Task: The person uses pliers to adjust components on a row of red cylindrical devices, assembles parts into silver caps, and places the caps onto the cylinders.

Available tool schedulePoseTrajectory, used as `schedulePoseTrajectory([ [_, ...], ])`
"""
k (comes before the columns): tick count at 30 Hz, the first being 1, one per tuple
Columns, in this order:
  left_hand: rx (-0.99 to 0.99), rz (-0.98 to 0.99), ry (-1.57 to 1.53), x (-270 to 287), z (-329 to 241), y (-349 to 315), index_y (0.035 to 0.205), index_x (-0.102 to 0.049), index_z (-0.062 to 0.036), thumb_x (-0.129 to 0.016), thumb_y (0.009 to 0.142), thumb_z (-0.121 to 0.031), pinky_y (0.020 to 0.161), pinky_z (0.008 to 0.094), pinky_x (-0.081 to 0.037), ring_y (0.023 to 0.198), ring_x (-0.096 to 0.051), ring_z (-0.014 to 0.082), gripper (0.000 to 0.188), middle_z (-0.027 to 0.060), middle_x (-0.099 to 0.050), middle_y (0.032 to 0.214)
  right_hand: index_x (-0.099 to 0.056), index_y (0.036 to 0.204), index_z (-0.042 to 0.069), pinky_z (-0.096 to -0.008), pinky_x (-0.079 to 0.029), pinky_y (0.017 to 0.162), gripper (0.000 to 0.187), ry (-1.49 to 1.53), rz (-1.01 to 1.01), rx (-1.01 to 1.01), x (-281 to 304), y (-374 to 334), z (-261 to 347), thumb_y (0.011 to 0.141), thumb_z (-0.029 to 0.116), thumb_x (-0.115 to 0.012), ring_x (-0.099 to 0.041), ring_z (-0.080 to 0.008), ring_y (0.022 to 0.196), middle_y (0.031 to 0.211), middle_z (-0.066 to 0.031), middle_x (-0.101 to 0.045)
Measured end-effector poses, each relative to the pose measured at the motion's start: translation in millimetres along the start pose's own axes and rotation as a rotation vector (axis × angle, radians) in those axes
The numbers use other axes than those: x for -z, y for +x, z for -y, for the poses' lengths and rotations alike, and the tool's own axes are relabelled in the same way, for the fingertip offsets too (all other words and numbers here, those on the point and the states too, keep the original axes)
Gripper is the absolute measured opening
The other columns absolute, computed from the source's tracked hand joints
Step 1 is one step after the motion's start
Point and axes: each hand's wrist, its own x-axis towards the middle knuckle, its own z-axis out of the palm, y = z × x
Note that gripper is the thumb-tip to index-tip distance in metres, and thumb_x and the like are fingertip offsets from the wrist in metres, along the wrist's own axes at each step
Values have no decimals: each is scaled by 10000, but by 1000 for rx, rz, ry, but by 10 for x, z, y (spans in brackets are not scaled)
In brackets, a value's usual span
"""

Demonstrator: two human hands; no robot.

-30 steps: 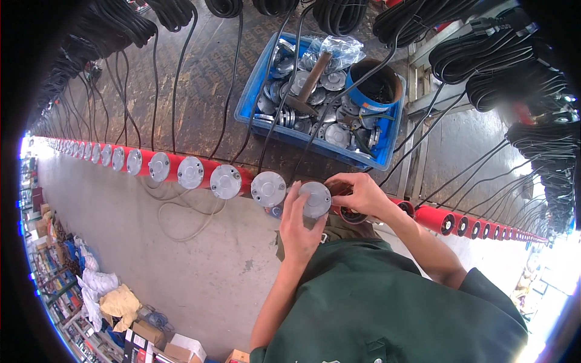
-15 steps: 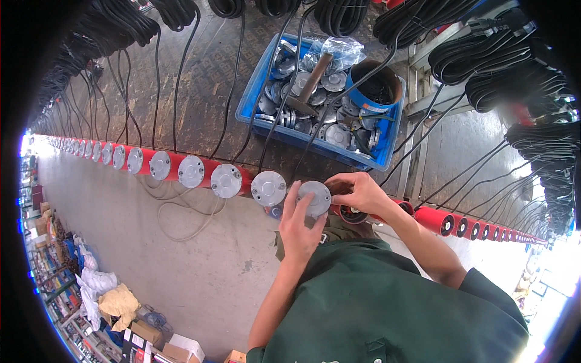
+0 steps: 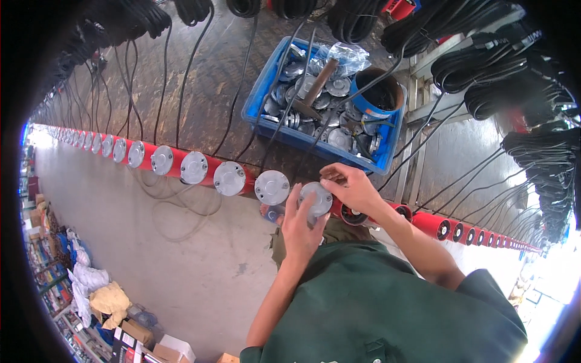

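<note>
My left hand [image 3: 298,225] grips a round silver metal end cover [image 3: 317,204], with its fingers spread over the face and round the rim. This cover sits at the end of a red cylinder in a long row along the bench edge. Fingers of my right hand [image 3: 351,189] are pinched together at the cover's upper right rim, near a screw hole; whatever is between them is hidden. Just left is another red cylinder's silver cover [image 3: 272,187]. Right of my hands, a red cylinder [image 3: 352,216] shows its open end with dark parts inside.
A blue bin [image 3: 257,125] on the bench [image 3: 206,78] holds many silver covers, a hammer [image 3: 316,88] and a blue ring-shaped housing [image 3: 363,100]. Black cables run from the cylinders to coiled bundles [image 3: 469,63]. Boxes and cloths [image 3: 109,302] lie on the floor at lower left.
The view has shifted slightly. My right fingers have curled a little further over the cover's upper rim. My left hand keeps its hold on the cover.
</note>
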Motion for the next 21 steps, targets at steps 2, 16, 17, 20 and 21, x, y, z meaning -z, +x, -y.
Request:
schedulePoseTrajectory([
  [2,59,-30,-64,11,-32,-84,1521,-544,15,-907,832,-98,1134,471,-510,1377,-608,398,787,254,-576,1538,-737,1243,-17,-378,-619,924,310,-46,-68,81,-166,108,47,1011,187,-762,-808,-269,1014,1103,-175,-814],
  [16,406,-86,-727,-654,853,-243,1599,-383,-44,-862,913,-58,1038,358,-552,1228,-644,202,836,120,-597,1425,-748,1117,117,-504,-592,843,203,-768,-276,-47,-722,391,132,1072,208,-572,-768,-387,979,1024,-142,-810],
  [17,454,-52,-872,-668,860,-248,1605,-378,-27,-876,879,-33,1159,392,-494,1365,-575,239,880,139,-526,1515,-748,1118,125,-528,-586,843,201,-735,-256,-88,-716,398,139,1070,213,-574,-763,-401,974,1014,-143,-806],
  [20,412,-69,-946,-689,872,-207,1538,-464,-4,-993,779,-177,1184,431,-425,1371,-533,303,941,154,-502,1478,-746,1130,133,-544,-579,843,209,-662,-201,-131,-719,408,165,1069,201,-558,-759,-424,957,989,-142,-805],
  [21,519,17,-1050,-692,885,-185,1533,-476,-6,-1000,750,-192,1206,447,-403,1401,-517,318,961,172,-513,1497,-746,1129,126,-539,-581,844,209,-676,-208,-127,-728,406,175,1063,195,-560,-760,-425,957,990,-141,-807],
])
